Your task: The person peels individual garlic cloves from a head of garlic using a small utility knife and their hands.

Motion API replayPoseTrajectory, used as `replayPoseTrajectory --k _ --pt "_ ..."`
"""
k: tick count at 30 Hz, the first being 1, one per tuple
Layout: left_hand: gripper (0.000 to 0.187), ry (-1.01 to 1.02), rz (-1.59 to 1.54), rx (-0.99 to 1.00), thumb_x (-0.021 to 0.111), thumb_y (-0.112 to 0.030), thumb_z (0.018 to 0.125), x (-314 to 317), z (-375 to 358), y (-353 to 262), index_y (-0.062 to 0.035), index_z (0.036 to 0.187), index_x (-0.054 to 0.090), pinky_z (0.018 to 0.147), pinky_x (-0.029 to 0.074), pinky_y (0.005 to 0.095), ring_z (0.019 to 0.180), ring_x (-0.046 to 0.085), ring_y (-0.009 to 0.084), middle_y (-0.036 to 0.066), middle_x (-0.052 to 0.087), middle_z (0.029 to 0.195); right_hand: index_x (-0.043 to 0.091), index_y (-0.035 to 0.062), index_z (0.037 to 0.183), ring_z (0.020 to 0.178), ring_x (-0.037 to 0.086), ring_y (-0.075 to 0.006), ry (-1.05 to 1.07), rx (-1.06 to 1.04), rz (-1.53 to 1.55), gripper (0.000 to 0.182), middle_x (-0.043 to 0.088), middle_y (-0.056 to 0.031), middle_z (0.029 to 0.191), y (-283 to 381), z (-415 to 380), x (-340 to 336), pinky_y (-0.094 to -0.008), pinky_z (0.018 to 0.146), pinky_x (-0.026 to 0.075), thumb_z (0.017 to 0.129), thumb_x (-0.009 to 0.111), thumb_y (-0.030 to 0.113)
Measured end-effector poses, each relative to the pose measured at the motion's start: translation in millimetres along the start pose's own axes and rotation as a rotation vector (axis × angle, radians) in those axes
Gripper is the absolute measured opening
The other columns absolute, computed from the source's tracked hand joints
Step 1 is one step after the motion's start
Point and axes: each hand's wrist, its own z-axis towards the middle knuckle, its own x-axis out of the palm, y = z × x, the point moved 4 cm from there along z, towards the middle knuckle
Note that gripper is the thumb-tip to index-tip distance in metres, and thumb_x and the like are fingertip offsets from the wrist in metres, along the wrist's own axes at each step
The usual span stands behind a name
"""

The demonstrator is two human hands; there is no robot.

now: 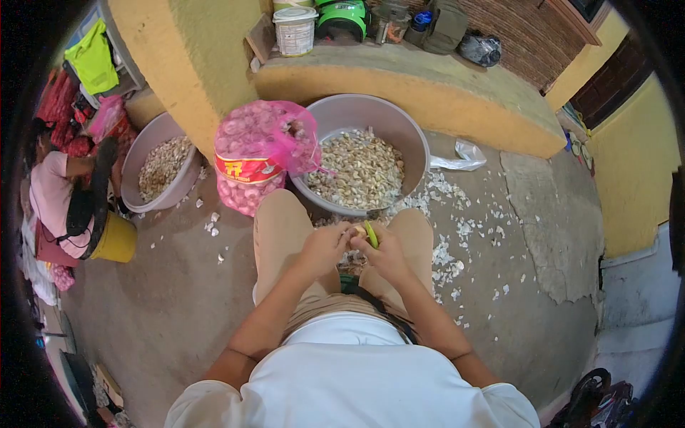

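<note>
Between my knees, my left hand [327,242] is closed on a small pale garlic piece [359,231]. My right hand [383,250] grips a small tool with a yellow-green handle [371,234], held against the garlic; its blade cannot be made out. Just beyond my knees stands a large grey basin [424,146] holding many garlic cloves [357,167]. A pink mesh bag [246,143] full of garlic bulbs leans by the basin's left side, its open top draped over the rim.
At the left a person in a pink top [53,189] sits by a second basin [191,171] of garlic and a yellow bucket [115,239]. Garlic skins [446,257] litter the floor at right. A ledge [428,78] carries a white tub [295,32] and a green helmet [342,18].
</note>
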Motion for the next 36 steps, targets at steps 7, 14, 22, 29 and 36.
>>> replayPoseTrajectory --k 7,14,22,29,36 --pt "0.029 0.005 -0.219 0.031 0.040 -0.025 0.086 12 -1 21 -0.0017 0.085 0.057 0.055 0.040 0.0332 0.057 0.052 0.0199 0.011 0.055 0.063 0.057 0.0001 0.086 0.065 0.055 -0.0213 -0.066 0.002 -0.033 0.024 0.056 -0.0124 0.071 12 -4 3 -0.0303 0.062 0.043 0.083 0.050 0.024" --pt "0.035 -0.002 -0.487 -0.044 0.041 -0.030 0.088 23 -3 29 0.0005 0.089 0.058 0.059 0.040 0.0256 0.064 0.045 0.0070 0.001 0.054 0.068 0.057 0.0003 0.087 0.067 0.056 -0.0217 -0.071 -0.009 0.009 0.025 0.058 -0.0128 0.074 3 -3 5 -0.0304 0.063 0.044 0.084 0.049 0.023" --pt "0.029 0.049 -0.731 -0.276 0.044 -0.028 0.087 21 -4 20 -0.0018 0.081 0.056 0.060 0.038 0.0231 0.066 0.045 0.0069 0.000 0.053 0.072 0.057 -0.0005 0.088 0.068 0.055 -0.0161 -0.192 0.031 0.126 0.024 0.059 -0.0097 0.074 -1 -2 5 -0.0287 0.063 0.043 0.084 0.050 0.022" --pt "0.023 0.166 -0.781 -0.388 0.049 -0.026 0.085 14 -11 12 -0.0046 0.080 0.055 0.058 0.039 0.0228 0.066 0.047 0.0071 0.001 0.052 0.072 0.056 0.0012 0.088 0.052 0.046 -0.0076 -0.153 0.174 0.187 0.022 0.053 -0.0024 0.065 -6 -1 8 -0.0219 0.048 0.037 0.085 0.049 0.022" --pt "0.024 0.252 -0.938 -0.404 0.050 -0.027 0.083 8 -10 18 -0.0039 0.080 0.055 0.053 0.041 0.0218 0.062 0.052 0.0094 0.003 0.055 0.071 0.054 0.0035 0.093 0.040 0.036 -0.0044 0.031 0.362 0.481 0.020 0.042 0.0021 0.057 -13 5 0 -0.0197 0.035 0.029 0.086 0.048 0.021"
